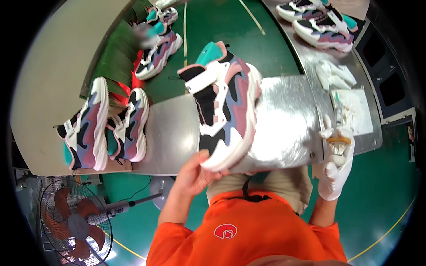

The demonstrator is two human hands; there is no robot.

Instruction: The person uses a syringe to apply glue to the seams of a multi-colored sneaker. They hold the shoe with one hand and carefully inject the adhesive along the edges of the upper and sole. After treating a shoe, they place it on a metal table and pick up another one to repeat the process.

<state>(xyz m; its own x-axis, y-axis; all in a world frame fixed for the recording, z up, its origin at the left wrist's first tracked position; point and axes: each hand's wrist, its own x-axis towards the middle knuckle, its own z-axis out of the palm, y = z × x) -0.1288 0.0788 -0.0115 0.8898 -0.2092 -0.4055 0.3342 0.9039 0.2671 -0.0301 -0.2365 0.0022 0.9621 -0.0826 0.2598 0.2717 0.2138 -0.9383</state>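
Observation:
My bare left hand (195, 175) grips a chunky sneaker (228, 106) by its toe. The sneaker is white, black, mauve and blue-grey, with a teal lining, and is held above the metal table with its heel pointing away from me. At the right, my right hand (335, 177) wears a white glove. Its fingers are closed round what looks like a small brush (338, 140) with a brown wooden part and pale bristles. This hand is beside the table's right side, well apart from the sneaker.
A pair of matching sneakers (95, 126) stands at the left end of the metal table (168, 128). More sneakers lie by the green belt (117, 53) and on the far right counter (324, 33). A white cloth (335, 75) and paper sheet (361, 108) lie nearby. A fan (77, 226) stands lower left.

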